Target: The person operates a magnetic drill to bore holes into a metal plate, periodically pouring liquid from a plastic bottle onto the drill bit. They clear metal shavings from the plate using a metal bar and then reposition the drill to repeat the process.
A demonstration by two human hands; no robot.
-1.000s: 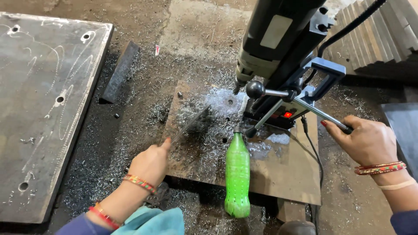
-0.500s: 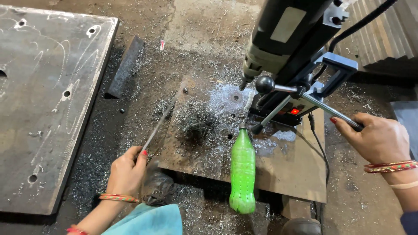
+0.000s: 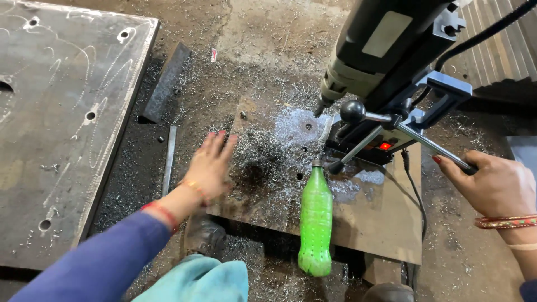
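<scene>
Half a second ago my left hand (image 3: 211, 163) pinched a thin metal rod at the rusty steel plate's (image 3: 358, 223) edge; now it is empty, fingers spread flat over the grey metal shavings (image 3: 263, 162) at the plate's nine o'clock side, and the rod is no longer in it. My right hand (image 3: 495, 187) has not moved, wrapped around the steel feed handle (image 3: 430, 146) of the black magnetic drill (image 3: 386, 50), which stands at the plate's one o'clock. The green plastic bottle (image 3: 316, 223) lies as before at the plate's six o'clock edge, neck toward the drill. A large grey drilled steel slab (image 3: 61, 123) lies at nine o'clock.
</scene>
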